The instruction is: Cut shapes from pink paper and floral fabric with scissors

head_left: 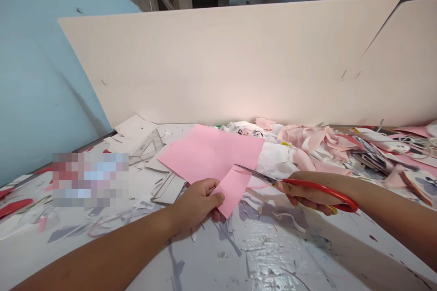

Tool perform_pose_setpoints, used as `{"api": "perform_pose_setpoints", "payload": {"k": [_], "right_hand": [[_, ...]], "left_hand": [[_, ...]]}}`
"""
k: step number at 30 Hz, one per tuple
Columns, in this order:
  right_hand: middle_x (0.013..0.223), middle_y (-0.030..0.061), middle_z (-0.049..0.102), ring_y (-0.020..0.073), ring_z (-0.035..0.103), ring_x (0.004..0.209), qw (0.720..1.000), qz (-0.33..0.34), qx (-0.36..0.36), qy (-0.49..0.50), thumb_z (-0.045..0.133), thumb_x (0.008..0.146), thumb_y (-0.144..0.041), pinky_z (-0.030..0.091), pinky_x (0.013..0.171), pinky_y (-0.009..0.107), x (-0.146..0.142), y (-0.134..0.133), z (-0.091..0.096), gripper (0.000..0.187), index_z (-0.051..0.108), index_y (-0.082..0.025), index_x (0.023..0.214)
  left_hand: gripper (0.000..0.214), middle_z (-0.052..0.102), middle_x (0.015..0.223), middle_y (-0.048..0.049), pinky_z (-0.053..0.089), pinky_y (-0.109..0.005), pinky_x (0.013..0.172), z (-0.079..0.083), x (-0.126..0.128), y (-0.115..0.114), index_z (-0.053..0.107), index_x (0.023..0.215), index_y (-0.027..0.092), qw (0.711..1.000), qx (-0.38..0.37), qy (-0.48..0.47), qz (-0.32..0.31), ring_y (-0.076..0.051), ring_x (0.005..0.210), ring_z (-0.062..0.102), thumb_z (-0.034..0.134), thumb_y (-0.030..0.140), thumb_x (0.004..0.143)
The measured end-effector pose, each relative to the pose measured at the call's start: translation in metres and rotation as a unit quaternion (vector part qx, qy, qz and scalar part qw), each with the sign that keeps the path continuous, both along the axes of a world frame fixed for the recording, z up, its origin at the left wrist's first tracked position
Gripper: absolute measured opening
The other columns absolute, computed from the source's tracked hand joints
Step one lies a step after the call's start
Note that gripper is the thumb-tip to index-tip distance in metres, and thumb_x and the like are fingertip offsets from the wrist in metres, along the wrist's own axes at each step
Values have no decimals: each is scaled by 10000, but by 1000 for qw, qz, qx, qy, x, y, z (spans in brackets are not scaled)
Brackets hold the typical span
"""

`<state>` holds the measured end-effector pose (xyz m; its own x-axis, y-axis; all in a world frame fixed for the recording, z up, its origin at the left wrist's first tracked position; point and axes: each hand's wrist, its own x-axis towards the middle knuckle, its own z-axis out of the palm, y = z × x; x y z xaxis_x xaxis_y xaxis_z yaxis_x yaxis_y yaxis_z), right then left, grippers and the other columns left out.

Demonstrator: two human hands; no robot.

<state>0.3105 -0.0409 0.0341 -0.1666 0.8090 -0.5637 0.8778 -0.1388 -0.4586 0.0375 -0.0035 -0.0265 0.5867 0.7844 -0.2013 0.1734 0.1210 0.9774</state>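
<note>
A large pink sheet of paper (pixel 215 150) is lifted a little over the littered table. My left hand (pixel 201 202) pinches its near corner between thumb and fingers. In my right hand (pixel 303 193) is a pair of scissors (pixel 327 185) with red handles, the fingers wrapped round the grips. The dark blades point left across the sheet's right part, along the top of a narrower pink strip that I hold at its lower end. Whether the strip is still joined to the sheet at the blade tips is hard to see.
Pink and white fabric scraps (pixel 314 141) are heaped behind the scissors. A clear set square (pixel 148 145) and white card pieces (pixel 134 128) lie at the back left. A pale board (pixel 239 63) stands along the table's far side. Paper offcuts and tape cover the table (pixel 211 268).
</note>
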Motion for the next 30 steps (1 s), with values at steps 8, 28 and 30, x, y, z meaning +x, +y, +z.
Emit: {"api": "perform_pose_setpoints", "payload": {"k": [8, 28, 30], "right_hand": [[416, -55, 359, 71, 352, 307, 1000, -3, 5, -9, 246, 720, -730, 335, 376, 219, 0, -2, -1, 601, 442, -166, 654], [561, -39, 359, 66, 264, 420, 997, 51, 41, 31, 293, 800, -594, 260, 426, 199, 3, -6, -1, 406, 337, -205, 693], [597, -33, 378, 65, 265, 432, 997, 53, 42, 36, 283, 807, -588, 256, 437, 200, 3, -7, 0, 397, 340, -207, 708]], "left_hand": [[201, 623, 640, -24, 376, -186, 488, 2, 0, -1, 544, 802, 152, 1000, -7, -3, -4, -87, 519, 539, 549, 346, 746], [189, 593, 634, -10, 375, -189, 495, 4, 0, -2, 518, 740, 155, 1000, -11, -8, 7, -92, 521, 549, 560, 340, 737], [194, 602, 670, -24, 378, -192, 508, 3, -1, -2, 538, 799, 149, 1000, -7, -7, 0, -89, 531, 546, 548, 335, 746]]}}
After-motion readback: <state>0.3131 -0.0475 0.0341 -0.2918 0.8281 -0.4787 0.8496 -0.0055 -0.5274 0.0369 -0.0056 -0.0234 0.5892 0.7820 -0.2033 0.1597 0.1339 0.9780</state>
